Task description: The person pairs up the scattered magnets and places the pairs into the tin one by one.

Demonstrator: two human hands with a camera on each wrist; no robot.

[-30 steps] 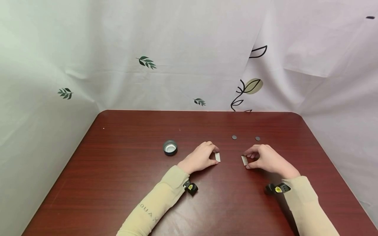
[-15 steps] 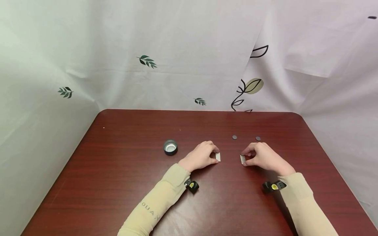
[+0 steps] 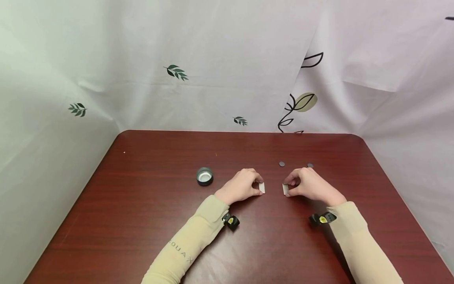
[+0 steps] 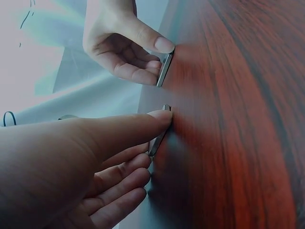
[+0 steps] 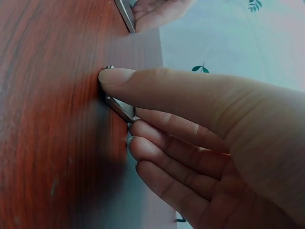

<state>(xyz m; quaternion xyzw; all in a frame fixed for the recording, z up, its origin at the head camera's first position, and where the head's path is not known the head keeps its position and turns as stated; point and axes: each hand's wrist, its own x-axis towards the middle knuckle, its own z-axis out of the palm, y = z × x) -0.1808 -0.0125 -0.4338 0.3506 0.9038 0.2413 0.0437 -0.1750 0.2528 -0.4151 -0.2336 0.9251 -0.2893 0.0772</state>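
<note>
Near the middle of the table, my left hand point(image 3: 241, 185) pinches a small flat rectangular bar point(image 3: 261, 188) between thumb and fingers; it looks pale from above and silvery along its edge. My right hand point(image 3: 312, 186) pinches a matching bar point(image 3: 285, 189) a short way to the right. In the left wrist view the left bar point(image 4: 159, 139) leans, its edge close over the tabletop. Thumb and fingertips hold the right bar point(image 5: 121, 109) by its opposite ends in the right wrist view. A narrow gap separates the two bars, their long sides facing each other.
Beyond the hands lie two small dark discs, a left disc point(image 3: 281, 164) and a right disc point(image 3: 310, 165) partly overlapped by the right hand. Left of the left hand sits a round dark lid point(image 3: 204, 184) with a silvery inside. White curtains point(image 3: 227, 59) border the brown table point(image 3: 142, 221).
My right hand has slid leftward with its bar, narrowing the gap between the bars. My left hand and its bar have stayed nearly in place.
</note>
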